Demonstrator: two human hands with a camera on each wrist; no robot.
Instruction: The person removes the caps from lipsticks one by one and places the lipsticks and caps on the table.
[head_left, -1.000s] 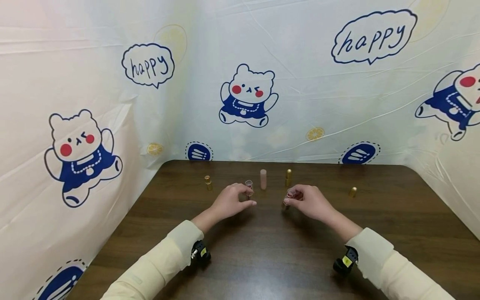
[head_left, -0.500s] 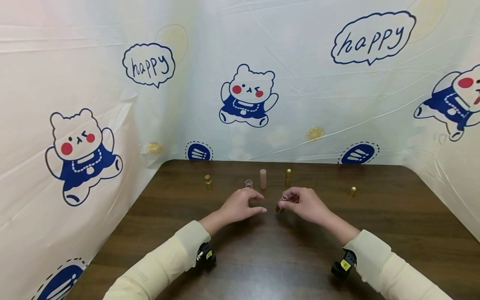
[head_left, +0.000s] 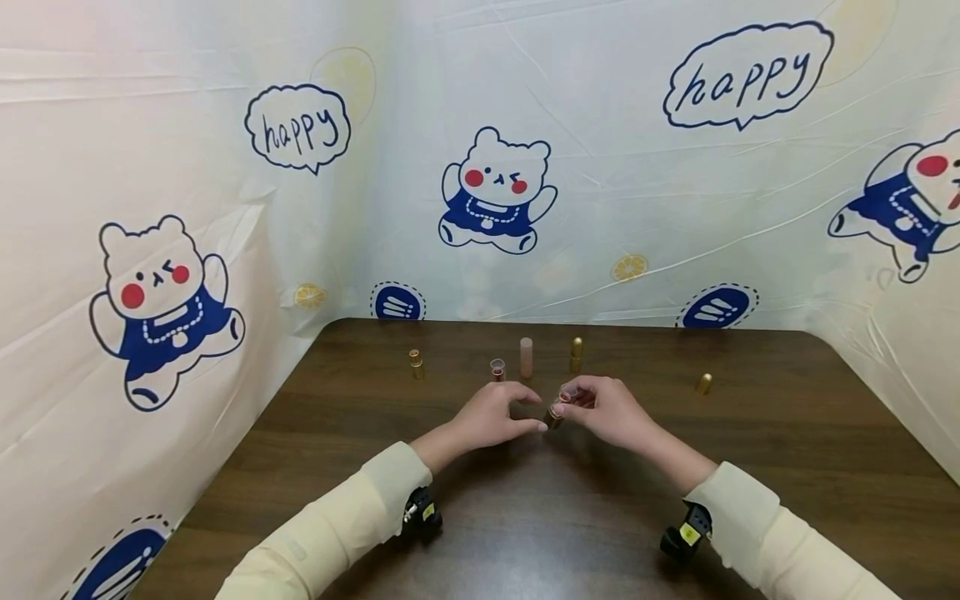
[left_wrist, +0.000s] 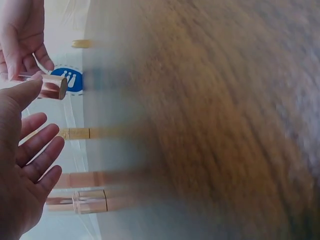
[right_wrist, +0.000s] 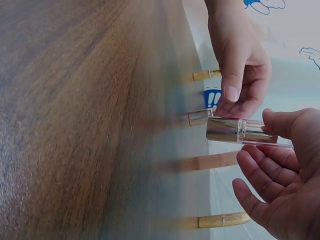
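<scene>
Right hand [head_left: 611, 408] pinching lipstick [right_wrist: 223, 130], clear cap [right_wrist: 256, 132] on

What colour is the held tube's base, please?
The base is shiny coppery gold, clearest in the right wrist view.

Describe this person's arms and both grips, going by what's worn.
The left sleeve and right sleeve are pale cream, each ending in a broad turned-back cuff. A black device with a yellow label is worn at each wrist. The left grip and right grip are bare; no gloves show.
</scene>
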